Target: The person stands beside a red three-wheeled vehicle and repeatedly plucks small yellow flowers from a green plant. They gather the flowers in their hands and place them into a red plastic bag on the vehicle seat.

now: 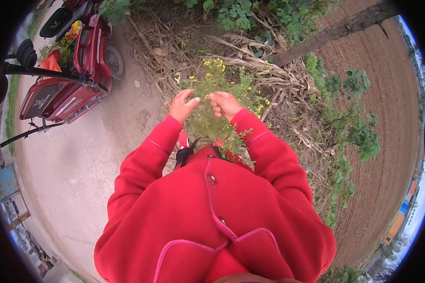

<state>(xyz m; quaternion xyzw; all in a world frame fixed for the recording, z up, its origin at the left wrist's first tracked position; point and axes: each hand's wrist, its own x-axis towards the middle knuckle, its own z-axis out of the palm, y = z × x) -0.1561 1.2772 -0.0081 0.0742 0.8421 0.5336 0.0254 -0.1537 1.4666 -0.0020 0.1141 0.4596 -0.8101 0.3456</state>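
A bushy plant with fine green leaves and small yellow flowers (214, 65) stands in front of me, level with my hands and reaching down past my waist. My right hand (226, 105) pinches thumb and forefinger together at a small yellow flower (207, 97); its other fingers are curled. Just left of it, my left hand (181, 107) is among the thin stems, with the thumb apart from the bent forefinger. Its remaining fingers are partly hidden, and nothing shows clearly in its grasp. Both arms are in red sleeves.
A red cargo tricycle (92, 60) stands at upper left, carrying cut plants and an orange bag (50, 63). Dry corn stalks (255, 53) litter the ground ahead. A tree trunk (326, 33) leans at upper right beside a ploughed field (379, 116). Pale paving (67, 155) lies left.
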